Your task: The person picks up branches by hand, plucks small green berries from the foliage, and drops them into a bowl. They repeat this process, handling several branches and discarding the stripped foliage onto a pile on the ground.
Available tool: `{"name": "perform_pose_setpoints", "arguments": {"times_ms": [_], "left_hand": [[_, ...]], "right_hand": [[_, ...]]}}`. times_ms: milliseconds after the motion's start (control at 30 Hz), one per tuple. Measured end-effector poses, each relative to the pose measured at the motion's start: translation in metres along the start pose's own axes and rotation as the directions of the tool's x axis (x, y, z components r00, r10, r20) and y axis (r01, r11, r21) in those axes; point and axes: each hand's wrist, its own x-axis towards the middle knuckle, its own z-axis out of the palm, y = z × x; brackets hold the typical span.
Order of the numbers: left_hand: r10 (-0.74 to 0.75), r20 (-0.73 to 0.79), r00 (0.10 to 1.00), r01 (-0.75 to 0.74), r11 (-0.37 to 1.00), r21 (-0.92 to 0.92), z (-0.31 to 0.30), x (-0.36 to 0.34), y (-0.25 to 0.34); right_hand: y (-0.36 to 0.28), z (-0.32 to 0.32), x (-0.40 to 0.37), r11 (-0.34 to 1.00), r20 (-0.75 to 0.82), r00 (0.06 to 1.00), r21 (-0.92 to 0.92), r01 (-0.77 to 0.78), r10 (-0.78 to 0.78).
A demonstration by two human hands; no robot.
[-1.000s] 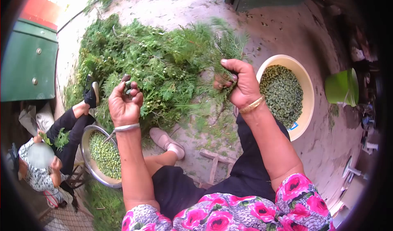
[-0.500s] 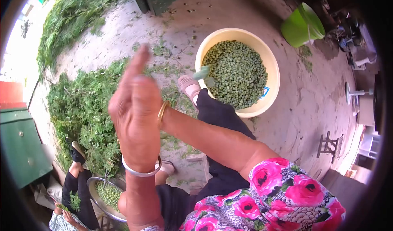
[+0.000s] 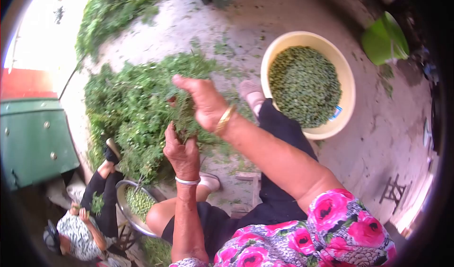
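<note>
Between my two hands is a leafy green sprig, partly lost against the heap of similar branches behind it. My left hand, with a silver bangle at the wrist, pinches the lower end of the sprig. Above it, my right hand, wearing a gold bangle, has its fingers curled about the upper leaves; some fingertips are hidden by the greenery. A cream tub full of small green berries stands to the right, beside my foot.
Cut branches are heaped on the floor at left. A metal basin with green berries sits by my knee. Another person sits at lower left, handling a sprig. A green bucket stands upper right, a small wooden stool lower right.
My view has shifted, so the tub appears farther right. My hands, overlapping before, are now apart with the sprig showing between them. Blurred green bits at the tub's rim are gone.
</note>
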Motion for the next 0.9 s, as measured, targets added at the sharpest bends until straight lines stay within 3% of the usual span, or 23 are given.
{"name": "perform_pose_setpoints", "arguments": {"times_ms": [33, 100, 167, 233, 300, 367, 433, 467, 533, 567, 633, 667, 700, 767, 833, 900], "left_hand": [[0.009, -0.133, 0.991, -0.026, 0.992, -0.121, -0.001, 0.004, 0.006], [-0.011, -0.118, 0.993, -0.01, 0.985, -0.171, -0.02, 0.01, 0.012], [-0.375, 0.131, 0.918, 0.396, 0.831, -0.392, -0.041, 0.017, 0.031], [-0.443, 0.174, 0.88, 0.457, 0.684, -0.569, -0.057, 0.026, 0.032], [-0.475, 0.178, 0.862, 0.44, 0.523, -0.73, -0.068, 0.032, 0.022], [-0.412, 0.406, 0.816, 0.561, 0.39, -0.73, -0.092, 0.035, -0.004], [-0.481, 0.413, 0.773, 0.552, 0.189, -0.812, -0.097, 0.037, -0.009], [-0.49, 0.404, 0.773, 0.548, 0.194, -0.814, -0.1, 0.037, -0.014], [-0.494, 0.501, 0.711, 0.576, 0.0, -0.818, -0.107, 0.033, -0.029], [-0.504, 0.5, 0.704, 0.577, -0.004, -0.817, -0.108, 0.028, -0.037], [-0.473, 0.568, 0.673, 0.646, 0.002, -0.764, -0.109, 0.018, -0.043], [-0.521, 0.543, 0.658, 0.7, 0.159, -0.696, -0.109, 0.007, -0.04], [-0.486, 0.613, 0.623, 0.78, 0.325, -0.535, -0.113, -0.006, -0.051], [-0.565, 0.589, 0.577, 0.753, 0.648, -0.116, -0.104, -0.034, -0.043], [-0.707, 0.677, 0.206, 0.821, 0.501, 0.273, -0.102, -0.058, -0.035], [-0.608, 0.785, 0.117, 0.805, 0.521, 0.284, -0.098, -0.083, -0.048]], "right_hand": [[-0.004, 0.001, 0.002, 1.0, 0.029, 1.0, -0.016, 0.006, -0.005], [-0.012, 0.0, -0.003, 0.999, 0.1, 0.994, 0.014, -0.051, 0.05], [-0.02, 0.002, -0.006, 0.974, -0.007, 0.979, -0.101, -0.204, 0.204], [-0.022, 0.003, -0.009, 0.971, 0.021, 0.985, -0.173, -0.162, 0.168], [-0.025, -0.003, -0.005, 0.943, -0.11, 0.98, -0.273, -0.188, 0.163], [-0.027, -0.006, 0.0, 0.929, -0.232, 0.966, -0.321, -0.186, 0.113], [-0.032, -0.006, 0.001, 0.94, -0.276, 0.955, -0.286, -0.188, 0.108], [-0.033, -0.005, 0.002, 0.938, -0.27, 0.955, -0.285, -0.197, 0.119], [-0.035, -0.003, 0.002, 0.965, -0.311, 0.948, -0.226, -0.136, 0.061], [-0.036, -0.003, 0.003, 0.963, -0.316, 0.946, -0.226, -0.148, 0.071], [-0.035, -0.004, 0.004, 0.964, -0.315, 0.948, -0.229, -0.132, 0.055], [-0.035, -0.005, 0.005, 0.967, -0.308, 0.949, -0.218, -0.133, 0.062], [-0.035, -0.005, 0.004, 0.964, -0.314, 0.947, -0.22, -0.148, 0.074], [-0.037, -0.003, 0.003, 0.964, -0.323, 0.945, -0.231, -0.134, 0.053], [-0.036, -0.004, 0.003, 0.962, -0.329, 0.942, -0.23, -0.147, 0.065], [-0.034, -0.006, 0.005, 0.969, -0.306, 0.951, -0.215, -0.119, 0.049]]}}
